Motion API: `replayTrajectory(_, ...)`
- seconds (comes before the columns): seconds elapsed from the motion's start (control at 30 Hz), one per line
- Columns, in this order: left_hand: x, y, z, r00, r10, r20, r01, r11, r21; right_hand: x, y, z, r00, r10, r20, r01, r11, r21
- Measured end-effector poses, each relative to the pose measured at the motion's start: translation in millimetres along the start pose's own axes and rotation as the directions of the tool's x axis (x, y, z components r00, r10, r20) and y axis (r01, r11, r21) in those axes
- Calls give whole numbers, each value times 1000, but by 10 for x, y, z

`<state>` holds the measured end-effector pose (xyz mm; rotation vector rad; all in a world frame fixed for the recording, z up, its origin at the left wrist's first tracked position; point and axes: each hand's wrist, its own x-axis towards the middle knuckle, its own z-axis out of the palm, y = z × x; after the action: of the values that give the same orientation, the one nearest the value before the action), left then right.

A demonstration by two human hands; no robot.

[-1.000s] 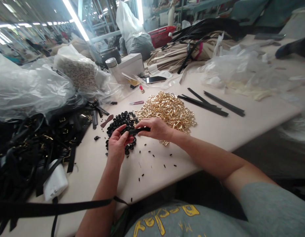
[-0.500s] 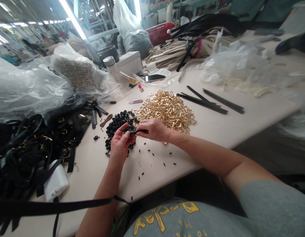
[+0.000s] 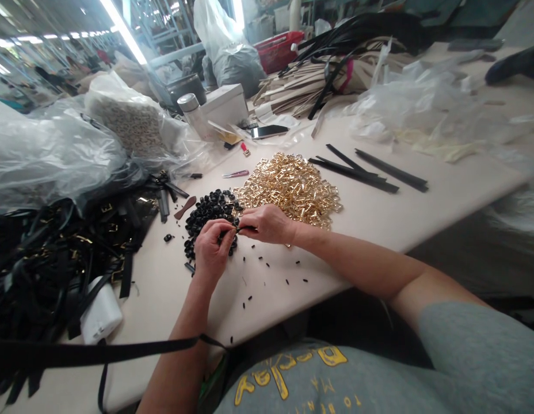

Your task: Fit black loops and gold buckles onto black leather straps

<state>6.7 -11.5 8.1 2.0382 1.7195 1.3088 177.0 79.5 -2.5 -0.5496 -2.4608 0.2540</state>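
A short black strap (image 3: pixel 248 228) runs between my two hands, held just above the front of the small-parts piles. My right hand (image 3: pixel 270 224) is closed around one part of it. The fingers of my left hand (image 3: pixel 210 246) pinch together at its other end, and they hide most of that end. Under and behind my left hand lies a heap of black strap loops (image 3: pixel 210 207). A large pile of gold-coloured metal buckles (image 3: pixel 293 187) spreads behind my right hand.
Loose black strips (image 3: pixel 357 175) lie to the right. At left is a tangled mass of black straps with buckles (image 3: pixel 68 247), beside a white charger (image 3: pixel 100 310). Small snips (image 3: pixel 236 173), a phone (image 3: pixel 269 131), a steel flask (image 3: pixel 193 115) and clear plastic bags (image 3: pixel 422 109) stand farther back.
My left fingers have closed into a pinch at the strap's end, turning the hand's back upward; before, they were more spread. My right hand keeps its grip. The view has shifted slightly.
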Motion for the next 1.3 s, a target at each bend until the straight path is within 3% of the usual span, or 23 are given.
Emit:
replayTrajectory(0.1,3,7,-6,1000,17,-1,-17,998,52,2,10,10,1000,21,18,-21,1000,12)
replayTrajectory(0.27,1,11,-23,999,-35,16,36,998,-53,17,25,-61,999,48,-2,-48,997,54)
replayTrajectory(0.53,-55,-21,-18,959,-265,105,285,899,-333,19,3,-113,1000,19,-17,-17,996,83)
replayTrajectory(0.7,-48,-32,0,987,-156,38,160,962,-222,17,-10,-86,1000,28,-14,-27,998,62)
replayTrajectory(0.8,-52,-25,7,989,-146,9,145,973,-182,18,-26,-83,999,42,-21,-40,995,89)
replayTrajectory(1.07,-58,-3,117,976,-204,-70,151,878,-454,28,-31,-79,998,21,-63,-8,979,206)
replayTrajectory(1.2,-16,3,22,957,-142,-251,20,900,-435,37,43,-133,997,71,-27,-67,991,119)
replayTrajectory(1.27,-16,9,-67,975,-97,-200,-19,861,-509,43,92,-180,994,108,-24,-105,991,86)
replayTrajectory(1.3,-24,13,-108,995,-55,-79,1,828,-560,45,112,-204,992,119,-30,-116,990,85)
